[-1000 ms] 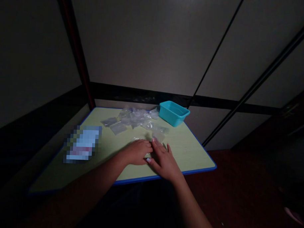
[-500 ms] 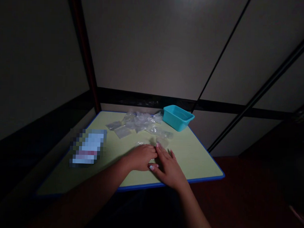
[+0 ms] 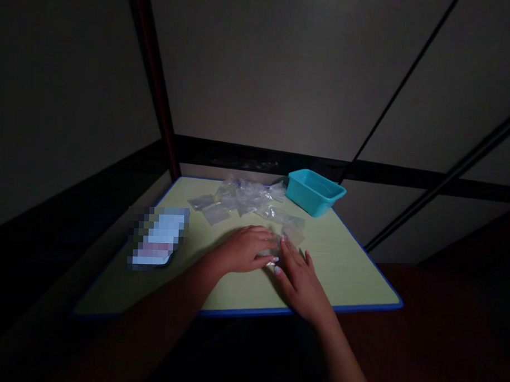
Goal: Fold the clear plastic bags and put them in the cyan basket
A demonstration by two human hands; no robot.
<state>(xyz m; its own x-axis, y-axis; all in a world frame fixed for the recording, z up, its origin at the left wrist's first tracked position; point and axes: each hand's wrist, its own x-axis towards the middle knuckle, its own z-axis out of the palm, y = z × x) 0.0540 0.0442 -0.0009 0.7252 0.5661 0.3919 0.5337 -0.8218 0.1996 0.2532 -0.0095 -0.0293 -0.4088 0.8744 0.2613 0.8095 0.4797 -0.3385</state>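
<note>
Both hands rest on a clear plastic bag (image 3: 273, 252) on the table. My left hand (image 3: 249, 250) lies palm down with its fingers stretched over the bag and its thumb apart. My right hand (image 3: 301, 279) is beside it, fingers extended and fingertips on the right side of the bag. Much of the bag is hidden under the hands. Just beyond, a pile of clear plastic bags (image 3: 248, 197) lies loosely spread, one flat bag (image 3: 293, 230) reaching close to my right fingertips.
A turquoise plastic basin (image 3: 311, 199) stands at the table's back right corner. To the left lies a phone-like object (image 3: 161, 238), blurred by pixelation. The pale yellow table (image 3: 352, 278) has a blue edge and stands against wall panels (image 3: 259, 74).
My left hand's curled fingers have straightened and spread over the bag. The two thumbs have moved apart. The whole scene has shifted right and slightly up in view.
</note>
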